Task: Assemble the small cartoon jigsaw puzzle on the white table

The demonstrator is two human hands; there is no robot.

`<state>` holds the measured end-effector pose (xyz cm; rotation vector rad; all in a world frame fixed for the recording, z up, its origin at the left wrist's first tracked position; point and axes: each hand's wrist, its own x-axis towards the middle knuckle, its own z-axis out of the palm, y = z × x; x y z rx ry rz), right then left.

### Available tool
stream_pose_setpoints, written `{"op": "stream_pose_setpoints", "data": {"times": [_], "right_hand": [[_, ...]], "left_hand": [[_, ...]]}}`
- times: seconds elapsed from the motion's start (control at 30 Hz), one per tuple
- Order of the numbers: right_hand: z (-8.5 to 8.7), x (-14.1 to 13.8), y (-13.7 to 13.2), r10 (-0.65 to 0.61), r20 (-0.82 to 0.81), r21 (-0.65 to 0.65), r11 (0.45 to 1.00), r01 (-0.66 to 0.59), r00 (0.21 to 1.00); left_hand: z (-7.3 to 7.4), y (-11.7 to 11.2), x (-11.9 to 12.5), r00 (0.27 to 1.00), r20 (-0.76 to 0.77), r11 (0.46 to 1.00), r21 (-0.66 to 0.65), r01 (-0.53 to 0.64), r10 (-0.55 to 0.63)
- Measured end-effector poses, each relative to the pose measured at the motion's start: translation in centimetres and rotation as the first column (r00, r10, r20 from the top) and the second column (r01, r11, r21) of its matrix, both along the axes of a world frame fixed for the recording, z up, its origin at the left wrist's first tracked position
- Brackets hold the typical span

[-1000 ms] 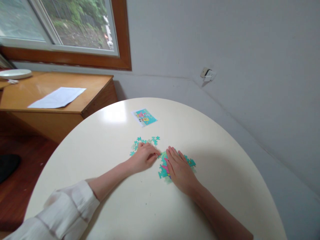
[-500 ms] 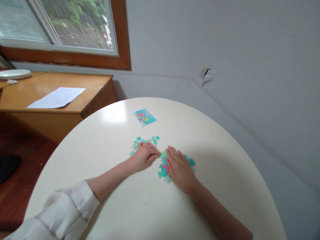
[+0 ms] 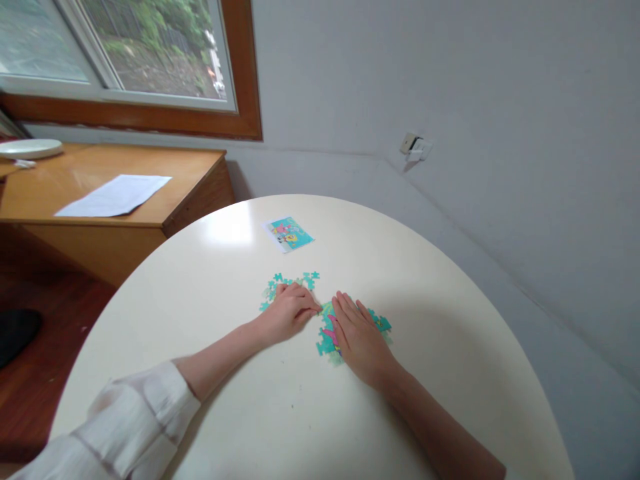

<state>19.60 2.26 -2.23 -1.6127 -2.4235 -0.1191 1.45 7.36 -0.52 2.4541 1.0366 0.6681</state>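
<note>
My left hand (image 3: 289, 312) rests on a patch of teal jigsaw pieces (image 3: 293, 282) on the round cream table (image 3: 225, 280), its fingers curled and pressed down at the patch's right edge. My right hand (image 3: 359, 339) lies flat, fingers stretched out, on a second joined patch of teal and pink pieces (image 3: 327, 340). The two hands almost touch at the fingertips. Much of both patches is hidden under the hands. I cannot see whether the left fingers pinch a piece.
A small picture card (image 3: 289, 234) lies farther back on the table. To the left stands a wooden desk (image 3: 150, 220) with a sheet of paper (image 3: 114, 195) and a white plate (image 3: 31, 148). A grey wall runs close along the right.
</note>
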Motion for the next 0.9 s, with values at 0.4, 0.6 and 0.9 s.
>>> {"op": "stream_pose_setpoints", "data": {"times": [0.4,0.6,0.9], "right_hand": [[-0.33,0.07,0.05,-0.006,-0.004,-0.001,1.000,0.006,1.000],[-0.16,0.13,0.04,0.012,-0.011,0.007,1.000,-0.011,1.000],[-0.08,0.09,-0.04,0.004,-0.012,0.001,1.000,-0.004,1.000]], "left_hand": [[0.03,-0.35,0.24,0.996,-0.080,0.999,0.048,-0.022,0.026],[0.57,-0.86,0.05,0.999,-0.024,0.983,0.179,-0.035,0.040],[0.73,-0.71,-0.30,0.998,-0.058,0.978,0.208,-0.016,0.029]]}}
